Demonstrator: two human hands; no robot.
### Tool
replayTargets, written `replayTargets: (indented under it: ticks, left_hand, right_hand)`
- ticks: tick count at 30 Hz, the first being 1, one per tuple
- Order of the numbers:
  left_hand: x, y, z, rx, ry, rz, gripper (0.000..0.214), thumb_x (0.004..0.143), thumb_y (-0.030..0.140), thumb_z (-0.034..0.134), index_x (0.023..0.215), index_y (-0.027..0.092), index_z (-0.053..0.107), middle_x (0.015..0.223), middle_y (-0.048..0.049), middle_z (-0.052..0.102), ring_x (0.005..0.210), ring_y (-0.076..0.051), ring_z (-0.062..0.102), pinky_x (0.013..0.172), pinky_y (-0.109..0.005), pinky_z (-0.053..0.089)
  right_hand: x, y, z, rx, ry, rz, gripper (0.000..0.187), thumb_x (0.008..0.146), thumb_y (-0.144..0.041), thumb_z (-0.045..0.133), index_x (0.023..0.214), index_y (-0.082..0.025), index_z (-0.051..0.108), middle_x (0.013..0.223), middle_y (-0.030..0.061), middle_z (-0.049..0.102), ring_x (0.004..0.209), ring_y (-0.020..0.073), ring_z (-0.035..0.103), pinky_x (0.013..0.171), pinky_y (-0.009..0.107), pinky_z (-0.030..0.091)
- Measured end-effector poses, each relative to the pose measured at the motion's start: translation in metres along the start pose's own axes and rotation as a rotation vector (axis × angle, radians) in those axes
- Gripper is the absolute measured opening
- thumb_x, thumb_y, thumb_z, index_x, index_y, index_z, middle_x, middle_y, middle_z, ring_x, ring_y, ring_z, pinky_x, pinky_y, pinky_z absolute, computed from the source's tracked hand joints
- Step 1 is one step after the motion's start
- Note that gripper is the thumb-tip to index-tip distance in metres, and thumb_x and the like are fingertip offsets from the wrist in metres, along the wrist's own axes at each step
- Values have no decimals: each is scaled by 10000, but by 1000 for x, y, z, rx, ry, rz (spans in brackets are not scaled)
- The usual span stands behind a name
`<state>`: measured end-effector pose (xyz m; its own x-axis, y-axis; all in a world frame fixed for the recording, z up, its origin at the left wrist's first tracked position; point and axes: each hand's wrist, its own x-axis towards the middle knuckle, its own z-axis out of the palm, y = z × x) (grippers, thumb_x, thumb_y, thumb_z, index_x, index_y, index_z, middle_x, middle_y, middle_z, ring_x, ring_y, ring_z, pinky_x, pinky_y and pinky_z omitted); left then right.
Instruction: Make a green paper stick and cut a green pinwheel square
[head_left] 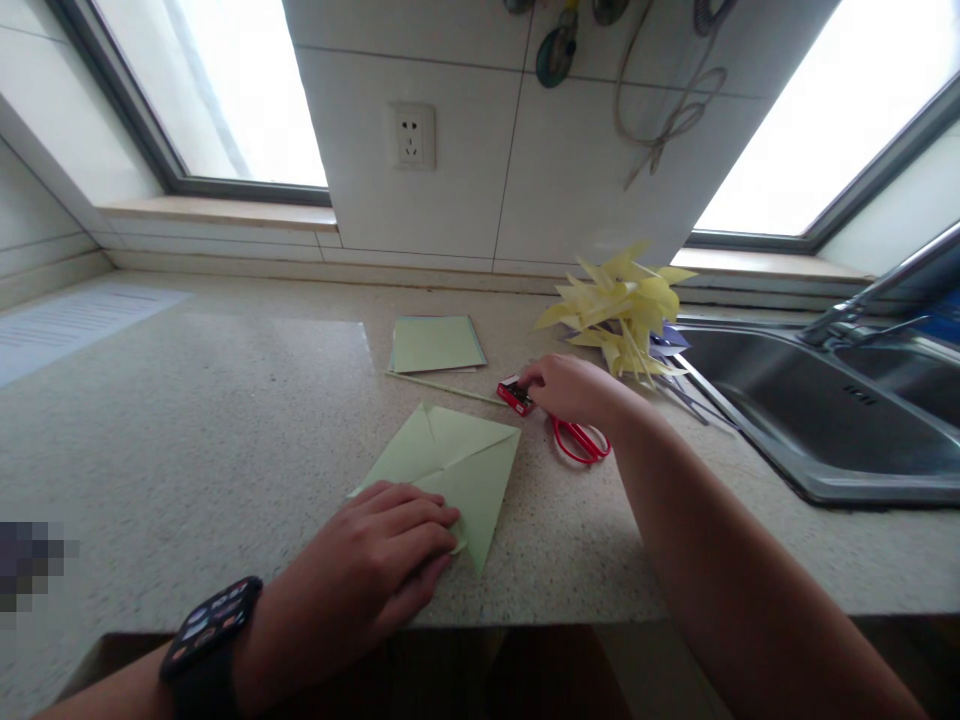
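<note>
My left hand (390, 545) rests on a pale green sheet of paper (476, 450), its fingers close together and holding down the near part. The sheet has crease or cut lines running toward its middle, and a folded flap shows by my fingertips. My right hand (574, 388) reaches to a small red box (514, 396) with dark contents. Its fingertips are pinched at the box's opening; what they hold, if anything, is hidden. Just below that hand lie red-handled scissors (581, 441), their blades covered from view. A thin pale green stick (446, 387) lies left of the box.
A stack of square paper (439, 343) lies behind the stick. Yellow paper pinwheels (626, 300) are heaped at the back right, beside a steel sink (787, 400). A printed sheet (82, 320) lies far left. A wall socket (412, 136) is above the counter.
</note>
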<state>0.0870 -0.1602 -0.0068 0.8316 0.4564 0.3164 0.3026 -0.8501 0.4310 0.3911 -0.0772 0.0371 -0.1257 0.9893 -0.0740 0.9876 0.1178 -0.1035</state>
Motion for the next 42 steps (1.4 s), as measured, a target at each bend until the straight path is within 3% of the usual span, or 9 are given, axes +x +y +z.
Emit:
replayTargets:
  ticks: [5,10,17,29,34,42]
  left_hand:
    - [1,0,0,3,-6,-1,186,986,200,560,1125,225,680,1171,-33,740,1055,-230,664,923,-409,544]
    - [0,1,0,11,1,6,194,979,195,568,1134,224,682,1160,-31,745,1041,-234,668,910,-412,551]
    - [2,0,0,2,8,10,174,977,190,570,1103,219,687,1160,-40,747,1036,-234,669,910,-402,547]
    - [0,0,0,-5,-16,-7,173,985,198,566,1112,228,679,1168,-27,738,1042,-232,654,921,-415,525]
    - [0,0,0,-13,-13,-8,171,978,196,574,1105,224,686,1168,-24,740,1036,-234,653,921,-420,525]
    - [0,-1,0,-13,-21,-22,163,982,208,574,1106,230,677,1190,-4,731,1060,-229,640,938,-422,512]
  right_hand:
    - [-4,-1,1,-10,38,32,354,824,-233,573,1110,-282,776,1039,68,779,820,220,673,606,289,371]
    - [-8,-6,-3,-2,42,48,371,820,-236,579,1137,-285,767,1031,69,779,785,208,674,597,285,374]
    - [-8,-9,-6,-8,38,51,331,884,-266,552,1119,-301,782,1050,67,785,848,220,698,656,290,417]
    - [-2,-8,5,-53,92,64,279,874,-391,622,1080,-317,793,1040,61,786,884,264,693,618,312,378]
    - [-2,-10,6,-58,107,87,222,850,-384,629,980,-338,802,951,43,786,828,251,681,585,312,344]
    - [-4,-14,5,-72,115,101,180,818,-344,638,882,-279,792,862,61,771,752,223,656,568,302,316]
